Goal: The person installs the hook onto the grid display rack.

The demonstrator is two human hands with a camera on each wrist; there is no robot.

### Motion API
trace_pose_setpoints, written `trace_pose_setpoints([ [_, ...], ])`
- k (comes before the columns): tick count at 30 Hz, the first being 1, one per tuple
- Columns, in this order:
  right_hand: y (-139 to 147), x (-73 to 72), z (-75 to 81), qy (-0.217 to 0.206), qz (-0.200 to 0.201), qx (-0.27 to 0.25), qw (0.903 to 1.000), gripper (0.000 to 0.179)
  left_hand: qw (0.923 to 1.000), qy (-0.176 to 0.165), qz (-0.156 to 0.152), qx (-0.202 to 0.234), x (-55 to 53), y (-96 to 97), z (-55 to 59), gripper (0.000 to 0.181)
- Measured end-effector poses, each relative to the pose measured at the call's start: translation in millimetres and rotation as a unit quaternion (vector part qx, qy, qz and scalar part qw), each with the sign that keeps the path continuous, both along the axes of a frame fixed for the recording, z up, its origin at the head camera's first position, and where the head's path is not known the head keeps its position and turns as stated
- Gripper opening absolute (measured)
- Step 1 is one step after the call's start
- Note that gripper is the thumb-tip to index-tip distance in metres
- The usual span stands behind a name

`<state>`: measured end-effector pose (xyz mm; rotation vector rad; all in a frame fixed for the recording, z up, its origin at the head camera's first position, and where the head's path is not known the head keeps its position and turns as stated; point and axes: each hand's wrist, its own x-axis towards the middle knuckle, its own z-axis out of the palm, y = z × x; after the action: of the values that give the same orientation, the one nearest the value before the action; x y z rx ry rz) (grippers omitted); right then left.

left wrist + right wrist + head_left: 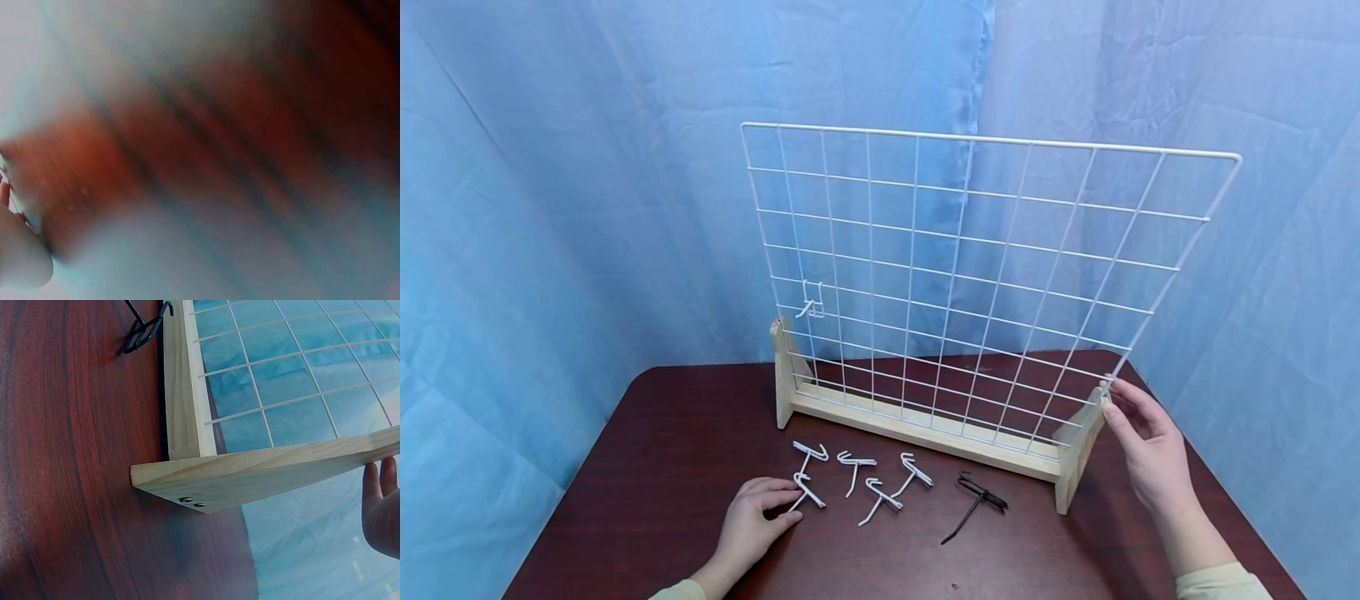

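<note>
My left hand (pixel 752 517) rests low at the table's left, thumb and index fingertips apart on either side of a white metal hook (pixel 807 492). At the right, my right hand (pixel 1153 446) grips the top of a light wooden upright (pixel 1078 450), thumb in front and fingers behind. That upright belongs to the stand of a white wire grid panel (pixel 955 237), which stands tilted. One white hook (pixel 811 308) hangs on the grid's lower left. In the right wrist view, fingertips (pixel 373 478) touch the wooden upright's outer face. The left wrist view is mostly blurred.
Several more white hooks, such as the one nearest the middle (pixel 880 500), lie before the stand's base bar (pixel 925 433). A black hook (pixel 976 500) lies to their right. Blue curtains (pixel 625 208) hang behind the dark red wooden table (pixel 647 467).
</note>
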<state>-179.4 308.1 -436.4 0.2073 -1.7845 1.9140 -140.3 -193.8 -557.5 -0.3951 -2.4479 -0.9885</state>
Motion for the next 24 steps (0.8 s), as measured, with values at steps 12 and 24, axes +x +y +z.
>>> trace_pose_setpoints([
  [12,-0.7,0.3,1.1,0.003,0.002,-0.001,1.0000,0.037,0.9996,0.011,-0.007,0.025,-0.1,-0.6,0.1,0.029],
  [24,-1.1,1.2,1.6,-0.005,-0.006,0.011,0.9999,0.038,0.9991,-0.011,0.001,0.042,-3.9,-1.1,0.0,0.029],
])
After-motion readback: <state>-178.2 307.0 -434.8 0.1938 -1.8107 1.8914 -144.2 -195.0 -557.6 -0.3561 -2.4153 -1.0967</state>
